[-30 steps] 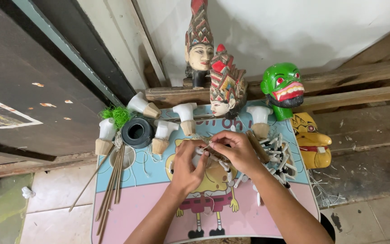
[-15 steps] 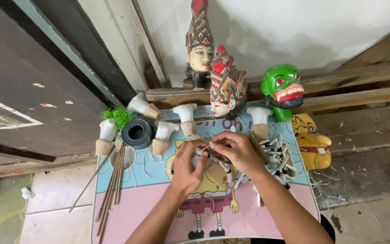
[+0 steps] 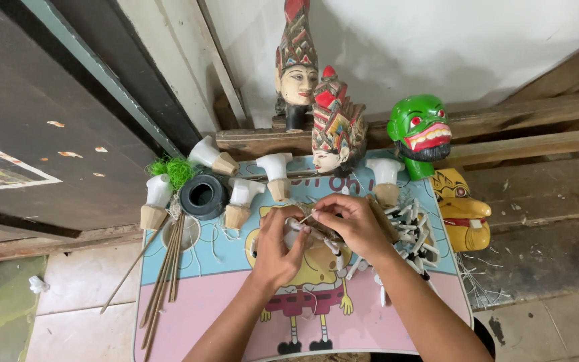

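The left hand [image 3: 277,247] and right hand [image 3: 347,222] both pinch a small white puppet arm [image 3: 301,228], thin and jointed.

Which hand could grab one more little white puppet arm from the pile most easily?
Probably the right hand. It sits right beside the pile of white puppet arms, while the left hand is on the far side, cradling the small white piece.

White plastered wall [image 3: 437,40], dark door [image 3: 41,121], pale tiled floor [image 3: 82,295].
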